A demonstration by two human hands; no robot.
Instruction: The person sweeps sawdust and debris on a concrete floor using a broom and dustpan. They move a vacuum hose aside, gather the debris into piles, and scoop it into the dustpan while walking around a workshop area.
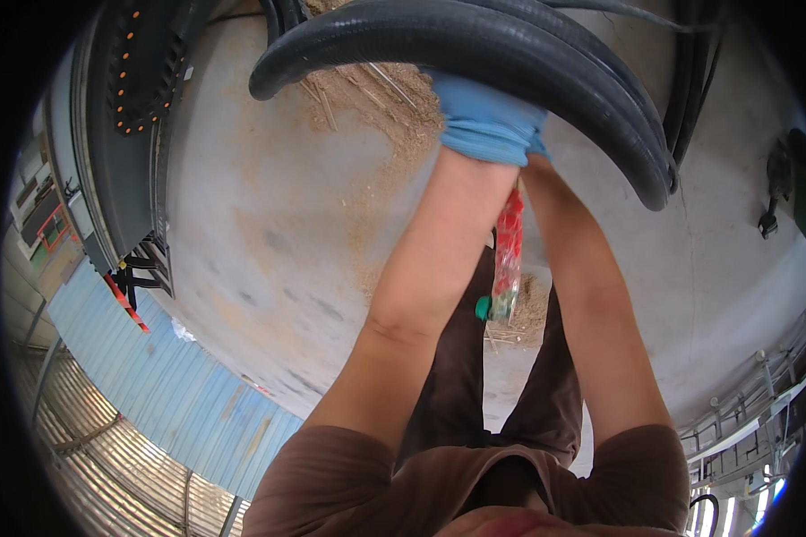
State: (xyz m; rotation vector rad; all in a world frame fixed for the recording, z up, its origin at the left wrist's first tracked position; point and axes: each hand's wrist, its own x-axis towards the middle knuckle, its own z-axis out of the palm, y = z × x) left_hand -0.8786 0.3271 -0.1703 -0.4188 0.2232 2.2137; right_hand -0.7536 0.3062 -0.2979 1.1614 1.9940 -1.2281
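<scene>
A broad concrete floor fills the scene, dusted with sawdust at the far side. Across the far part arcs a thick black rubber hose, its open end to the left and its curve dropping away to the right. It looks heavy and stiff yet springy, with a dull, fairly grippy skin; I judge it wants both hands, spread along the curve, not near the free end. The left hand, in a blue glove, reaches up against the hose's near side; its fingers are hidden, so whether it grips I cannot tell. The right hand is hidden behind the hose. Between the forearms hangs a slim red-and-clear packet, a small green cap just beside its near end.
</scene>
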